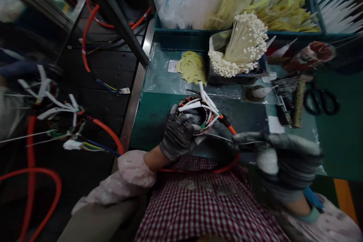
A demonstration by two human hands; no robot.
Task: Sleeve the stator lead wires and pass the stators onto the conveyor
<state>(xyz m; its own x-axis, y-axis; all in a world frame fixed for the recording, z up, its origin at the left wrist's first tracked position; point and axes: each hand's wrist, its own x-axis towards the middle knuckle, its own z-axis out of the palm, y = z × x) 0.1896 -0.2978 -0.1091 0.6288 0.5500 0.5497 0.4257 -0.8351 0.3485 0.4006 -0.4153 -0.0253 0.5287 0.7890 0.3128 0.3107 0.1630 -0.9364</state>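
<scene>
My left hand, in a dark grey glove, grips the near left side of a ring-shaped wound stator. Several white sleeves stick out of its top, and a red-orange cable leads off its right side. A thin white cord runs from the stator to my right hand. That hand, gloved and blurred, is held out to the right with its fingers closed around the cord. The cord's far end is lost in the blur. Both hands are above the green bench.
Behind the stator stand a box of white cotton-tipped sticks and yellow insulation pieces. Scissors and a wooden-handled tool lie at right. On the left, other stators with orange cables rest near another person's sleeve.
</scene>
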